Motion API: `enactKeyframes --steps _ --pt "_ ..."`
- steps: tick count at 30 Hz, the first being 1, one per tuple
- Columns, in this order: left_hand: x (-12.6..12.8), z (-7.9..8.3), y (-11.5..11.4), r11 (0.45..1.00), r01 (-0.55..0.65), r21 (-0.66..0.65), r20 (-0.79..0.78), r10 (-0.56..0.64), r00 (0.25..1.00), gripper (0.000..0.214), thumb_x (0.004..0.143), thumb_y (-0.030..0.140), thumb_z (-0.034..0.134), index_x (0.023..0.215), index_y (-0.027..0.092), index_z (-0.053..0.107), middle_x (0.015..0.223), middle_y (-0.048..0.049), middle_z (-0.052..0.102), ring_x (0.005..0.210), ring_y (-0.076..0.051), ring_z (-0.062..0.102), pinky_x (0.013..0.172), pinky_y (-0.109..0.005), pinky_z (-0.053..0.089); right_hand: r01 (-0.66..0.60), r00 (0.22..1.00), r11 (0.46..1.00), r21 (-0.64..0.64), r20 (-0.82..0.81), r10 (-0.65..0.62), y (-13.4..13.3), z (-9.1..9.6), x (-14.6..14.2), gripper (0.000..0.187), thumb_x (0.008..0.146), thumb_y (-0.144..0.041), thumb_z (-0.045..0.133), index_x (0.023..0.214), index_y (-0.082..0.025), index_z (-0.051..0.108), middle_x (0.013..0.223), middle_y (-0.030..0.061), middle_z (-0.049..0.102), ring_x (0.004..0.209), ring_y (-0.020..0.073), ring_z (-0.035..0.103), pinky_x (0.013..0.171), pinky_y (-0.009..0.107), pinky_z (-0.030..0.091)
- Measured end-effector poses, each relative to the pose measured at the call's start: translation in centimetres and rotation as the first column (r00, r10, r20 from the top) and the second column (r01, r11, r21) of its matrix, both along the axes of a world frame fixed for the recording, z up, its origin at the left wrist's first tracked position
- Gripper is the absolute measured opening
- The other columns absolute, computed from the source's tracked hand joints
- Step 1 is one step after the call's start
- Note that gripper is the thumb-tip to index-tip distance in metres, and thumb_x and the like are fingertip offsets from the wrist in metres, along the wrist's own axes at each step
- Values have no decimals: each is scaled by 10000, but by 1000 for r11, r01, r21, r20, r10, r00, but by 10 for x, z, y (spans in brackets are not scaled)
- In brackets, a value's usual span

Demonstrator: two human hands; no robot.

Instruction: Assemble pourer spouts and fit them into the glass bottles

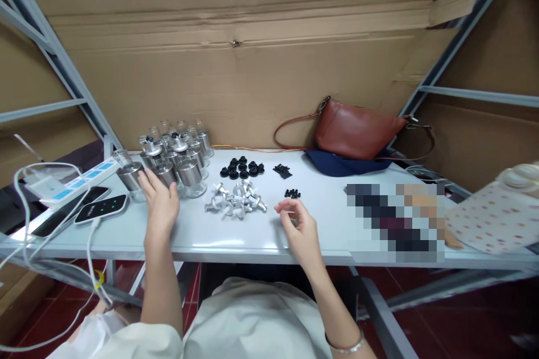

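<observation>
My left hand (pixel 160 205) is raised at the front of a group of glass bottles with metal sleeves (pixel 189 173), its fingers stretched out and close to the nearest ones. Whether it touches a bottle (pixel 131 175) I cannot tell. My right hand (pixel 300 229) hovers near the table's front edge, fingers loosely bent and apart from the thumb, with nothing visible in it. Between the hands lies a heap of silver pourer tops (pixel 238 201). Behind it are several round black stoppers (pixel 242 168). Small black cylinders (pixel 292 193) and flat black pieces (pixel 282 170) lie to the right.
At the left are a power strip (pixel 84 179), a phone (pixel 69 213), a white-edged device (pixel 101 209) and trailing white cables. A brown bag (pixel 357 129) rests on a navy cloth item (pixel 337 165) at the back right. A spotted bag (pixel 492 213) stands far right, beside a blurred-out patch.
</observation>
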State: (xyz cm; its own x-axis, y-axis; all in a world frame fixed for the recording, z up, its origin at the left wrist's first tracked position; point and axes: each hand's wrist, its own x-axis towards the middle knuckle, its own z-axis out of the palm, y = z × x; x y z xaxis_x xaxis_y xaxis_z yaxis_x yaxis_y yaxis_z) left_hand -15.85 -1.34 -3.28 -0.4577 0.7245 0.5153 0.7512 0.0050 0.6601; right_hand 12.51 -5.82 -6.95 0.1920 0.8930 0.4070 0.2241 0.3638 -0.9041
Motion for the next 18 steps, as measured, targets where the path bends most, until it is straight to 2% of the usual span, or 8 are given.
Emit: enactKeyframes --steps 2,3,5,6,8,10,14,18 --pt "20 2 -13 990 20 140 -8 -19 1000 670 853 265 498 1425 39 233 1529 -262 95 1453 -356 84 1179 -507 144 18 997 1000 -12 75 -17 2 0 0 101 827 -242 504 816 -189 589 818 49 666 683 166 602 600 287 454" --pt "32 2 -19 969 44 242 -14 -42 999 601 854 257 508 1395 90 307 1501 -228 202 1432 -320 191 1166 -475 221 25 993 999 -21 120 -22 4 -1 -1 107 820 -236 501 820 -187 596 816 49 663 685 170 600 611 294 461" --pt "58 -2 -26 904 188 385 -71 -174 982 400 884 229 480 1278 163 443 1332 -154 455 1294 -247 427 1077 -419 384 34 972 999 -33 233 -25 6 -1 -1 117 810 -217 495 839 -186 605 841 57 658 754 194 607 683 323 483" --pt "71 -5 -29 869 295 397 -126 -267 955 315 900 215 464 1211 177 487 1244 -128 526 1230 -226 487 1058 -411 404 35 955 999 -31 295 -24 6 -2 -2 128 809 -208 494 864 -185 607 872 67 656 819 212 608 741 345 488" --pt "92 -13 -30 821 467 328 -245 -403 882 233 909 192 464 1134 192 523 1173 -102 571 1218 -222 497 1063 -427 397 20 908 1000 -14 419 -12 6 -1 -4 180 820 -209 503 969 -181 600 979 95 647 960 248 583 857 394 470" --pt "106 -20 -30 793 574 204 -322 -500 804 246 908 178 472 1149 199 516 1209 -103 560 1281 -240 446 1080 -459 376 -29 844 1000 -2 536 26 4 0 -6 265 837 -227 518 1095 -185 562 1089 111 625 1046 275 546 922 434 438" --pt "112 -26 -29 707 702 83 -385 -627 677 275 914 165 466 1186 192 503 1223 -109 567 1293 -242 443 1074 -472 390 -109 710 994 -24 698 95 0 3 -10 250 872 -257 520 1117 -211 549 1183 104 599 1100 293 511 917 449 424" --pt "107 -24 -29 642 761 92 -379 -685 623 261 919 117 430 1144 189 541 1169 -100 609 1239 -226 502 1048 -463 424 -125 704 992 -21 703 104 1 2 -9 175 880 -242 524 1045 -216 575 1140 90 630 1084 271 517 893 419 430"
